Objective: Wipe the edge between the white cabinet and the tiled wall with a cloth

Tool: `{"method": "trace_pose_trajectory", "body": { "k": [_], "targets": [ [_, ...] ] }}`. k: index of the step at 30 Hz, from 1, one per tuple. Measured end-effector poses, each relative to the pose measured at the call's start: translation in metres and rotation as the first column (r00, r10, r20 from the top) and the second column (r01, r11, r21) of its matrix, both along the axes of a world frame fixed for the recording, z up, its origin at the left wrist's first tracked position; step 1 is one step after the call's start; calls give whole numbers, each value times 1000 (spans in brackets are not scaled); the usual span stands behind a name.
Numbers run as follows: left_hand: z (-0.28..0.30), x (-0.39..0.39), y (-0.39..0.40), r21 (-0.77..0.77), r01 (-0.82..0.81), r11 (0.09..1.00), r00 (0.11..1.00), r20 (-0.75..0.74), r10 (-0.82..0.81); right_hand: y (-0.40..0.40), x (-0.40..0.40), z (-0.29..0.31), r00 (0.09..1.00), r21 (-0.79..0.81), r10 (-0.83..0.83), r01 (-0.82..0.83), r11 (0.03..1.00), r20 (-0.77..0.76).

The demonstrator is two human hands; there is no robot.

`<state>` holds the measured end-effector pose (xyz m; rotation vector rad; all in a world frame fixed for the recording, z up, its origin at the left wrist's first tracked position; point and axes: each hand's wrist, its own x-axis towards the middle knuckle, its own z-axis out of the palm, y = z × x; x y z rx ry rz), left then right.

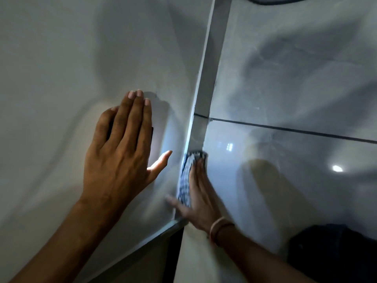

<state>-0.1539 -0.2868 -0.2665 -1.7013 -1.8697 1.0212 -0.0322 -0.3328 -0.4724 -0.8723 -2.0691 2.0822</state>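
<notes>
The white cabinet [81,58] fills the left half of the view, and the glossy grey tiled wall [295,88] fills the right. A narrow edge strip [206,82] runs between them from top to bottom. My left hand [122,148] lies flat and open on the cabinet face, fingers pointing up. My right hand [199,193] presses a blue-and-white checked cloth [186,180] into the lower part of the edge, fingers extended along it. The cloth is folded under the fingers and partly hidden by them.
A dark grout line [285,128] crosses the tiles horizontally. The cabinet's bottom edge [142,242] runs diagonally at lower left, with a dark gap below. A dark object [336,254] sits at the lower right. A bracelet [219,227] circles my right wrist.
</notes>
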Motion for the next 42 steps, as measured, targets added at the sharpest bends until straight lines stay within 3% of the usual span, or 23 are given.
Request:
{"method": "trace_pose_trajectory", "body": {
  "k": [3, 7, 9, 12, 14, 16, 19, 21, 22, 23, 24, 25, 27, 29, 32, 35, 39, 42],
  "targets": [
    [-4, 1, 0, 55, -16, 998, 999, 41, 13, 97, -33, 3, 973, 13, -225, 226, 974, -44],
    [2, 7, 7, 49, -100, 994, 981, 169, 91, 224, -64, -2, 974, -277, -211, 180, 944, -85],
    [5, 12, 15, 35, -149, 988, 960, 245, 136, 240, -66, 3, 976, -303, -189, 149, 941, -106],
    [18, 23, 35, 46, -259, 965, 866, 453, 211, 234, -61, 23, 966, -298, -256, 251, 921, 22],
    [33, 28, 53, 61, -362, 930, 752, 608, 253, 242, -51, 43, 932, -467, -336, 361, 807, 139],
    [60, 35, 76, 75, -582, 810, 522, 798, 301, 266, -34, 83, 934, -619, -311, 351, 703, 177],
    [93, 38, 125, 5, -900, 435, 105, 973, 205, 320, -12, 164, 981, -795, -171, 174, 581, 89],
    [112, 34, 171, -224, -955, 194, -219, 975, 47, 372, -4, 220, 998, -769, -65, 51, 637, 13],
    [120, 30, 194, -392, -911, 129, -407, 906, -114, 398, 0, 242, 1000, -724, -13, 1, 690, -10],
    [126, 26, 219, -552, -823, 131, -565, 774, -285, 426, 4, 263, 1000, -661, 28, -27, 750, -9],
    [128, 21, 238, -659, -730, 180, -665, 625, -408, 450, 6, 277, 999, -622, 45, -20, 783, 23],
    [129, 19, 256, -710, -664, 236, -712, 502, -491, 476, 8, 290, 995, -572, 56, 1, 820, 81],
    [129, 16, 292, -713, -648, 266, -713, 447, -540, 524, 8, 308, 980, -436, 70, 20, 900, 189],
    [126, 14, 326, -646, -735, 208, -648, 577, -497, 562, 9, 314, 937, -163, 46, 12, 987, 348],
    [124, 4, 370, -478, -870, 117, -483, 785, -388, 600, 3, 314, 865, 129, -15, -57, 990, 502],
    [123, 1, 398, -330, -941, 69, -337, 918, -210, 611, -7, 316, 835, 194, 103, -243, 950, 540],
    [124, 9, 414, -262, -964, 38, -264, 959, -102, 606, -20, 301, 729, 150, 264, -449, 881, 631],
    [150, 37, 400, -195, -980, -49, -194, 981, -29, 600, -11, 313, 689, 265, 238, -539, 800, 684]
  ]
}}
